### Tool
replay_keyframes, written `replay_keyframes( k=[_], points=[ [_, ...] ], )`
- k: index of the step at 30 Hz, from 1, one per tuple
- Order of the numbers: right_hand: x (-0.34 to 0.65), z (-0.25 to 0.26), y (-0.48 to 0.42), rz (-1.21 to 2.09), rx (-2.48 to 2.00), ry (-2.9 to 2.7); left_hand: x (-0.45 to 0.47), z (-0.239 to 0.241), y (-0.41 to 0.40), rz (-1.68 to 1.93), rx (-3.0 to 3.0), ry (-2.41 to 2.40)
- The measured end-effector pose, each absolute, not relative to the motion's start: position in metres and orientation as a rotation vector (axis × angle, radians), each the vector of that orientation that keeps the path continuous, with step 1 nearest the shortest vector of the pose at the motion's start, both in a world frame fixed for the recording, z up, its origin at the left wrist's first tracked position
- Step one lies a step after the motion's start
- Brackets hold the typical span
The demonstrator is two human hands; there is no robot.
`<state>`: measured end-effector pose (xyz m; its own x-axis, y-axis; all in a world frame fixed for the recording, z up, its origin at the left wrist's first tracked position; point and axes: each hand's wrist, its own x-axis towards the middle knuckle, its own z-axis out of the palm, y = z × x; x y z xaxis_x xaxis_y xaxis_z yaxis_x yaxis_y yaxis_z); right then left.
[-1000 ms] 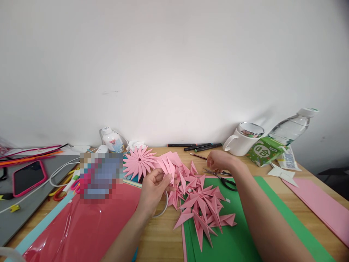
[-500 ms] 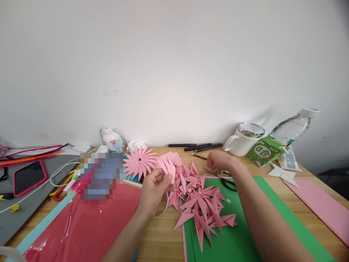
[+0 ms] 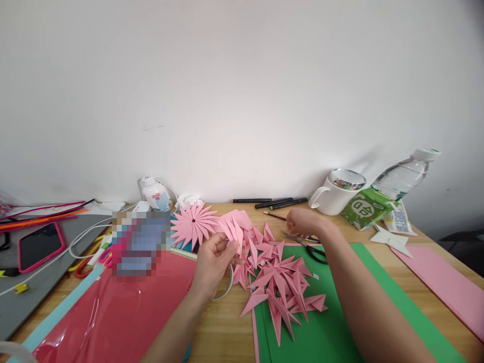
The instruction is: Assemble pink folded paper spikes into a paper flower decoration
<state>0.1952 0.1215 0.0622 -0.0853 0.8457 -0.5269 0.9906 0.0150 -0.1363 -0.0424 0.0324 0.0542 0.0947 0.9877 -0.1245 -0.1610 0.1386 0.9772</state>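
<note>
My left hand (image 3: 216, 257) pinches a folded pink paper piece (image 3: 233, 233), its points sticking up past the fingertips. Close to its right lies a heap of pink folded paper pieces (image 3: 278, 275), partly on green paper (image 3: 328, 317). Behind that hand, to its left, rests a round pink paper star (image 3: 193, 222) with many points. My right hand (image 3: 300, 223) is closed just behind the scissors (image 3: 315, 254), fingers curled downward; what they hold, if anything, is hidden. A pencil (image 3: 275, 215) reaches toward its knuckles.
Several black markers (image 3: 283, 203) lie along the wall. At right stand a white mug (image 3: 336, 194), a green box (image 3: 365, 207) and a leaning water bottle (image 3: 404, 176). A red plastic-covered sheet (image 3: 124, 307) and a pink-cased phone (image 3: 41, 247) lie at left.
Both hands stay almost where they were. The view has shifted very slightly; nothing was visibly picked up or let go.
</note>
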Motion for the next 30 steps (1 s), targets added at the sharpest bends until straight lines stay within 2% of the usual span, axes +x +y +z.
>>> replay_keyframes(
  k=[8,15,30],
  points=[
    [0.191,0.056,0.123,-0.510,1.836,2.021,-0.040,0.054,0.031,1.113,1.047,1.091],
    [0.188,0.056,0.123,-0.480,1.830,2.019,-0.041,0.052,0.032,1.123,1.039,1.075],
    [0.188,0.086,0.108,-0.846,2.049,2.252,-0.043,0.048,0.034,1.156,0.972,1.016]
  ],
)
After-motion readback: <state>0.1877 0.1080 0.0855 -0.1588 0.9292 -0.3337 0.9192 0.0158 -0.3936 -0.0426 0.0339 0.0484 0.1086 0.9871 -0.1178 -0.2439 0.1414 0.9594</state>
